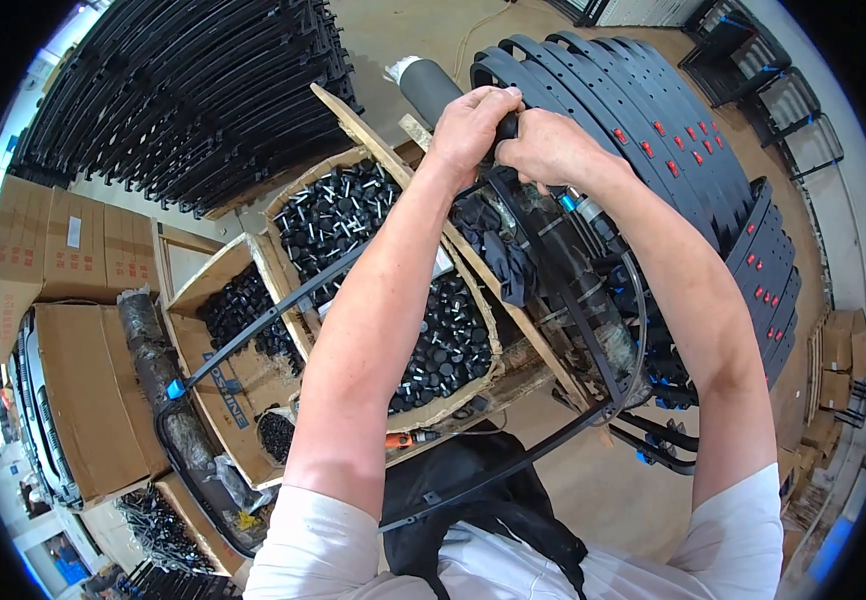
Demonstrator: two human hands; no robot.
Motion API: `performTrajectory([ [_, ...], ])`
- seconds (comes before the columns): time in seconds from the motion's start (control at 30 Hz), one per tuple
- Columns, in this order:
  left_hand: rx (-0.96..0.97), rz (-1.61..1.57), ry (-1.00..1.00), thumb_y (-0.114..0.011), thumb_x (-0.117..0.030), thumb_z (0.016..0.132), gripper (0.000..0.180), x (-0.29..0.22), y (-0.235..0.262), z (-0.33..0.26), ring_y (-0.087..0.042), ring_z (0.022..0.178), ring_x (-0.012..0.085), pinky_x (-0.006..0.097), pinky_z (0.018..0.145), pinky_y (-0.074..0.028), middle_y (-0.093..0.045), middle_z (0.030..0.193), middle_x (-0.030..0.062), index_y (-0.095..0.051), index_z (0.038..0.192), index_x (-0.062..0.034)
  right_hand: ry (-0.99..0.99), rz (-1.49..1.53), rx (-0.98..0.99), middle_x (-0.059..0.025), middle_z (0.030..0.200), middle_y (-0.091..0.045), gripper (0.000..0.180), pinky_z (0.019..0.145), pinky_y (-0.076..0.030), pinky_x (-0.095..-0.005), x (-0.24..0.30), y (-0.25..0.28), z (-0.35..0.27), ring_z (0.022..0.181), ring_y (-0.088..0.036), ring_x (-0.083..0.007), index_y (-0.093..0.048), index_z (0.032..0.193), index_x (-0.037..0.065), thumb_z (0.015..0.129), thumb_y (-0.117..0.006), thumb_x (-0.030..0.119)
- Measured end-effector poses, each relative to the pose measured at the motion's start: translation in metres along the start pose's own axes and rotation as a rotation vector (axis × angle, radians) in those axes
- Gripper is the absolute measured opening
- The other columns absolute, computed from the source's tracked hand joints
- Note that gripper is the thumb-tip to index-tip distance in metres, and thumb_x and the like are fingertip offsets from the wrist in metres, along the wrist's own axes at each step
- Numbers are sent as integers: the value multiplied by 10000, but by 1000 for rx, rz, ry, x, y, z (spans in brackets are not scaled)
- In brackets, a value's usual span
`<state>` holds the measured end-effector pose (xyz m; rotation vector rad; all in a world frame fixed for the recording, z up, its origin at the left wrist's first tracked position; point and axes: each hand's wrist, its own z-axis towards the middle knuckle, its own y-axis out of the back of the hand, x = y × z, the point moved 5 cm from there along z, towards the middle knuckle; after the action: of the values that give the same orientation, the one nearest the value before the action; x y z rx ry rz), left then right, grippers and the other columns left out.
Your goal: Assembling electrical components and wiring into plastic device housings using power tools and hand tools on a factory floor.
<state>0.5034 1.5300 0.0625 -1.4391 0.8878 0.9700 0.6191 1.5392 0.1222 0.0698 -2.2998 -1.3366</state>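
Both arms stretch forward to the top middle. My left hand (473, 125) is closed, its fingers and thumb curled round a black part (506, 128). My right hand (553, 150) closes on the same part from the right; the palms and fingers hide most of it, so its kind is unclear. Just below the hands runs a bent black metal frame (553, 270), which reaches back toward my lap and out to the left, where a blue piece (175, 388) sits on its corner. Beneath my right wrist lies a tool with a blue ring (575, 203) and a hose.
Below my left forearm stand cardboard boxes of black-headed bolts (443, 340). An orange power tool (408, 438) lies near my lap. A grey padded roll (428, 92) sits past my hands. Curved black frames with red pieces (643, 130) stand right; black racks (193, 90) stack far left.
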Motion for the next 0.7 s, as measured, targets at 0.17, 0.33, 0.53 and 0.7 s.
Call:
performTrajectory([
  [0.17, 11, -4, 1, -693, -309, 998, 260, 5, -4, -7, -597, 843, 130, 310, 787, -501, -671, 909, 18, -724, 979, -51, -40, -51, 7, -147, 707, -740, 380, 809, -583, -444, -6, -8, -1, 803, -768, -287, -757, 841, -11, 903, -586, 323],
  [0.33, 13, 14, 22, -670, -278, 1037, 245, 9, -1, -7, -621, 945, 151, 329, 888, -513, -687, 1011, 43, -712, 1041, -37, -29, 111, 31, -147, 692, -693, 319, 652, -564, -417, -9, -15, 3, 593, -696, -259, -680, 791, -65, 835, -670, 250],
  [0.53, 32, -43, -14, -681, -257, 1029, 219, 14, -3, -3, -626, 925, 143, 316, 873, -518, -696, 980, 36, -720, 1021, -42, 51, 179, 112, -189, 769, -746, 261, 702, -579, -393, -18, -19, 17, 752, -765, -265, -744, 856, -33, 776, -633, 190],
  [0.7, -9, -46, -36, -721, -206, 992, 165, 6, 8, -6, -659, 902, 149, 331, 843, -547, -719, 981, 32, -743, 1028, -47, 71, 292, 103, -161, 735, -735, 187, 609, -556, -384, -4, -22, 19, 645, -712, -238, -725, 762, -37, 725, -654, 132],
])
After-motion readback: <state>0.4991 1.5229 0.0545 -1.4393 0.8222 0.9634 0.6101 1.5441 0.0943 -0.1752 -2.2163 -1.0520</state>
